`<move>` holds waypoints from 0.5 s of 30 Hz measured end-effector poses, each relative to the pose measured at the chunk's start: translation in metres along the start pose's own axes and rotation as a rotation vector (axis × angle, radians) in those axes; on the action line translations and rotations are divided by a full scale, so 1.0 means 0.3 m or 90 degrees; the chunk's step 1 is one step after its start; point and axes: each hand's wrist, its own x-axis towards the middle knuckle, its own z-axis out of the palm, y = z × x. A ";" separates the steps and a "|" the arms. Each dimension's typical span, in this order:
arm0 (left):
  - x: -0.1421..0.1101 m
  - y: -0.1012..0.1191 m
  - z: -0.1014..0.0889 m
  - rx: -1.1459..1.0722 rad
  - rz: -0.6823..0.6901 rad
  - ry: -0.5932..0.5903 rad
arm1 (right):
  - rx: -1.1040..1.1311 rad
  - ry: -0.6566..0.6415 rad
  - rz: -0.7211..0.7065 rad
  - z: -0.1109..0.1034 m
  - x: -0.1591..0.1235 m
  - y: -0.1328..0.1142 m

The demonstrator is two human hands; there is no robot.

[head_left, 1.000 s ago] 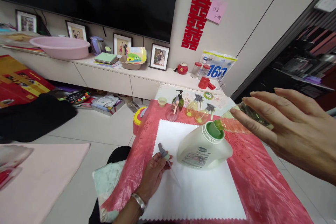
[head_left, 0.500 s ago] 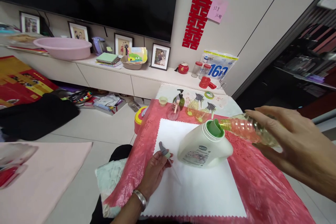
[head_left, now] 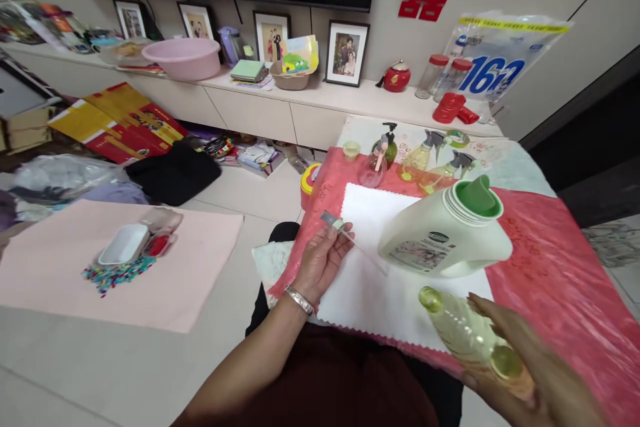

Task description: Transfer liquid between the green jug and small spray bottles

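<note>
My left hand is closed around a grey spray head, whose thin clear dip tube slants down over a white mat. Lower right, my right hand grips a see-through yellowish bottle; the bottle is tilted, its capless neck towards the mat. Between and beyond my hands a pale green detergent jug stands on the mat, a green pouring spout in its mouth. Behind the jug are a pink-tinted spray bottle, a dark green pump bottle and yellow spray bottles.
Red plastic covers the table. A small cup sits near its far left corner. A low cabinet behind carries picture frames, a pink basin and jars. On the floor at left, a pink mat holds a white dish and small coloured pieces.
My right hand has drawn the bottle away from the jug's spout, down and towards me. The left hand still holds the spray head. My view has swung left and down.
</note>
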 end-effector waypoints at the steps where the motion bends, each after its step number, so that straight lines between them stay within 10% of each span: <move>1: -0.002 0.012 0.000 -0.004 0.014 -0.001 | 0.002 0.000 0.006 0.036 0.000 -0.007; 15: -0.055 0.047 0.024 0.048 0.082 -0.025 | 0.054 0.018 0.130 0.196 0.067 -0.093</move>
